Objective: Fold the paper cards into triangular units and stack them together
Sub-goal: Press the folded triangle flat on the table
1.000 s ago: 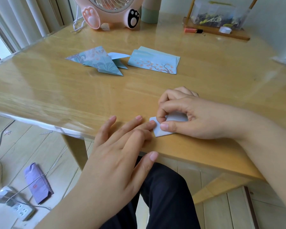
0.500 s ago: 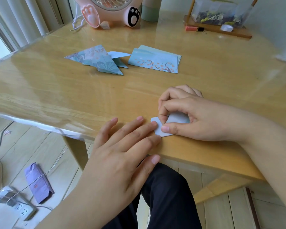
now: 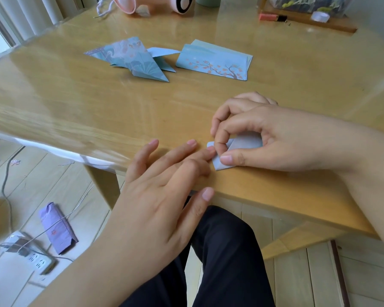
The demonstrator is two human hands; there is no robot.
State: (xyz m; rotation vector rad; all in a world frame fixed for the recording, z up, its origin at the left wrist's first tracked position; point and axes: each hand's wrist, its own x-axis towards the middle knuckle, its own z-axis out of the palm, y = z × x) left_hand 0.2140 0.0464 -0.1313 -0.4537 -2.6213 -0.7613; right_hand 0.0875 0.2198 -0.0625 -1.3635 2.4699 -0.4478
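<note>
Pale blue-grey card [image 3: 244,142], blue crane-printed triangles [image 3: 131,58], blossom-branch cards [image 3: 213,63], purple packet [image 3: 57,227].

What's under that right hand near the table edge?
A small pale folded card lies under the right hand, pinched by thumb and fingers. Its far part is covered.

My desk [image 3: 80,111] is pale wood under a glossy, smooth coat that mirrors the window light. The small card [image 3: 245,144] under my right hand [image 3: 282,140] is matt pale-blue paper. The folded triangle [image 3: 131,58] and flat printed card [image 3: 213,63] are smooth printed paper. Below, the floor [image 3: 308,273] is light wooden planks, and my trousers [image 3: 226,258] are matt black cloth.
</note>
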